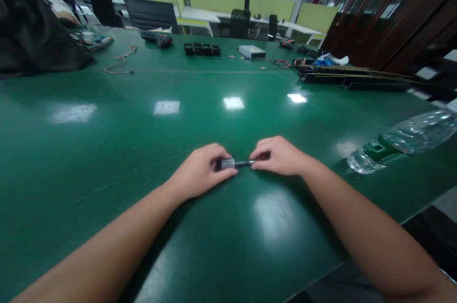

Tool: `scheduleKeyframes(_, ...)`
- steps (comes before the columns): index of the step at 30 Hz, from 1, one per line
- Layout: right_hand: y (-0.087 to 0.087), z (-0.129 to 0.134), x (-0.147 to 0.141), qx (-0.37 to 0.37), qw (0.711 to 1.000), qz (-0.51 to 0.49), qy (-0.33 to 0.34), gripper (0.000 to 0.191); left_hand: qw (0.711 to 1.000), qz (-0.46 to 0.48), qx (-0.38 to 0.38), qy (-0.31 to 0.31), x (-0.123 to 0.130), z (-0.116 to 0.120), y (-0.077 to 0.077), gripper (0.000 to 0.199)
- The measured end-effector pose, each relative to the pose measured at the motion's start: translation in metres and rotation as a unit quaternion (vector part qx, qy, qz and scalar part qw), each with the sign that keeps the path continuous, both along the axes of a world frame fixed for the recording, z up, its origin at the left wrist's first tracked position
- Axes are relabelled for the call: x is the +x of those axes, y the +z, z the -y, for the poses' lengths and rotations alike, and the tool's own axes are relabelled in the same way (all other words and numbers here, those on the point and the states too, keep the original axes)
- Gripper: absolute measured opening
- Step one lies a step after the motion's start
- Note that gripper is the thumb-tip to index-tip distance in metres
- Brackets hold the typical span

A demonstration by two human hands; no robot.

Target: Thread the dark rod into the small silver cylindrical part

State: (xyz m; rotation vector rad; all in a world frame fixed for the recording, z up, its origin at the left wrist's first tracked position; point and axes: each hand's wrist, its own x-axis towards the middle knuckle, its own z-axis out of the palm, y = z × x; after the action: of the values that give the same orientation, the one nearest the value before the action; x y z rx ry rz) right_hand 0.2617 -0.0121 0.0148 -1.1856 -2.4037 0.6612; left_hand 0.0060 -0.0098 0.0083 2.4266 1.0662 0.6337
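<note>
A short thin dark rod with a thicker grey cylindrical end (228, 164) lies level between my hands, just over the green table (117, 150); its exact kind is too small to tell. My left hand (203, 169) is closed on the grey end, thumb below and fingers above. At the other side, my right hand (276, 156) pinches the narrow dark end between thumb and fingertips. That tip is hidden by the right fingers.
A clear plastic bottle (400, 143) with a green label lies on its side at the right. Along the far side are a black four-part holder (202, 49), a white box (252, 52), a cable (121, 61) and long black strips (350, 76). A dark-clothed person (35, 31) is at far left.
</note>
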Motion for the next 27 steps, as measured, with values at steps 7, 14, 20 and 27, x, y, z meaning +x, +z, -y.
scheduleKeyframes(7,-0.013,0.002,-0.022,0.039,0.998,-0.054,0.023,0.019,1.000,0.002,-0.003,-0.012,0.001,-0.001,-0.002,0.027)
scheduleKeyframes(14,-0.013,0.003,-0.023,0.044,0.998,-0.044,0.022,0.018,1.000,-0.007,0.006,-0.013,0.001,0.000,-0.001,0.034)
scheduleKeyframes(20,-0.011,0.004,-0.024,0.052,0.997,-0.040,0.028,0.017,1.000,-0.010,-0.002,0.000,0.001,0.000,-0.001,0.024)
scheduleKeyframes(27,-0.012,0.004,-0.025,0.058,0.997,-0.043,0.029,0.015,1.000,-0.004,-0.010,0.009,0.002,0.001,0.000,0.024)
